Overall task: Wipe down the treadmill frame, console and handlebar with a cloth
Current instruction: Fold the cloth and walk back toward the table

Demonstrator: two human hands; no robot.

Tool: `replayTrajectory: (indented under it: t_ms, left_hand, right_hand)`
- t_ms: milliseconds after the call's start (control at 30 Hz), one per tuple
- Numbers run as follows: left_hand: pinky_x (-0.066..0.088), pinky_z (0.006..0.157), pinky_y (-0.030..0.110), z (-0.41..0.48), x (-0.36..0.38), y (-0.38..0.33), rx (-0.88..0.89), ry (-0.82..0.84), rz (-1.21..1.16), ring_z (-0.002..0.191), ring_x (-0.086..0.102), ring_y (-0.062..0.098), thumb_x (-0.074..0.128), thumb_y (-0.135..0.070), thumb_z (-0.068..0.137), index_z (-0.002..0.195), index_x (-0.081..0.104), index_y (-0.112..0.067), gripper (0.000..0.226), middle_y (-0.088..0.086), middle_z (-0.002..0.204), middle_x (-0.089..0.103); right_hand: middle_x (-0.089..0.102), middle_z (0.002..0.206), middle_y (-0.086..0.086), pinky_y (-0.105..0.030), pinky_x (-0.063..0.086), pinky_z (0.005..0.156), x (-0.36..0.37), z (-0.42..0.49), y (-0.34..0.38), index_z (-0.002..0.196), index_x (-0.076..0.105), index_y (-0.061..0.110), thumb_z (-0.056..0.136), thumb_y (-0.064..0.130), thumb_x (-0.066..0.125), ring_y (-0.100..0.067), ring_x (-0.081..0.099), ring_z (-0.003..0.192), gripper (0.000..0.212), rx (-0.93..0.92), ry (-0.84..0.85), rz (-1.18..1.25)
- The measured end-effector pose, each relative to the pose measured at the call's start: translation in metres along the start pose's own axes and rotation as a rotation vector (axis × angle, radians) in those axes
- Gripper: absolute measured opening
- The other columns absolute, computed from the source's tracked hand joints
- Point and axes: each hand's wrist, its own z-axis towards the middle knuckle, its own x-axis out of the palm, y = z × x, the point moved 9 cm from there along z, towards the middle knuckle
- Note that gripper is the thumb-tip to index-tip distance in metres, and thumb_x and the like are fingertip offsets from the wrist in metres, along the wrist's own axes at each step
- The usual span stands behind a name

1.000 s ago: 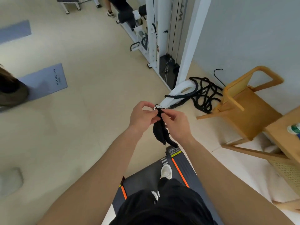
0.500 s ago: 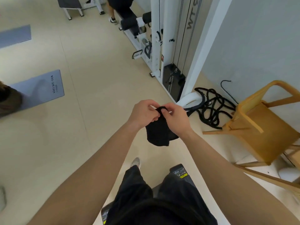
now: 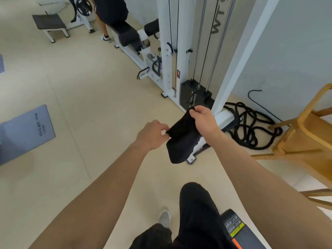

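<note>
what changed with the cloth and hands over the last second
The hands have drawn apart: the right hand lifted one corner up and away, the left hand kept the opposite corner, so the bunched black cloth now hangs spread open. The person stepped forward; only the treadmill corner shows. Both hands still pinch the cloth.

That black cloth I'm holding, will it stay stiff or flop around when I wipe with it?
Likely floppy: the black cloth sags and folds between the left hand and right hand. Probably light, since fingertip pinches carry it.
</note>
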Motion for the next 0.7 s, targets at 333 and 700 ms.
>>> replayTrajectory:
  t_ms: [333, 700]
  left_hand:
    - [0.056, 0.081, 0.037, 0.087, -0.064, -0.131, 0.436, -0.19, -0.159, 0.082, 0.065, 0.009, 0.072, -0.013, 0.083, 0.097, 0.079, -0.02, 0.017, -0.007, 0.095, 0.071]
    - [0.054, 0.076, 0.033, 0.19, 0.057, -0.405, 0.706, 0.173, 0.17, 0.087, 0.064, 0.011, 0.068, -0.023, 0.087, 0.094, 0.071, -0.034, 0.014, -0.019, 0.086, 0.064]
  right_hand:
    - [0.059, 0.085, -0.006, -0.043, 0.048, 0.081, -0.129, 0.028, -0.028, 0.098, 0.064, 0.013, 0.103, 0.023, 0.05, -0.024, 0.054, 0.082, 0.018, 0.146, -0.405, 0.19]
    - [0.059, 0.082, -0.01, -0.036, 0.046, 0.072, -0.362, 0.024, -0.124, 0.097, 0.061, 0.005, 0.102, 0.023, 0.051, -0.02, 0.055, 0.076, 0.021, 0.218, -0.721, 0.163]
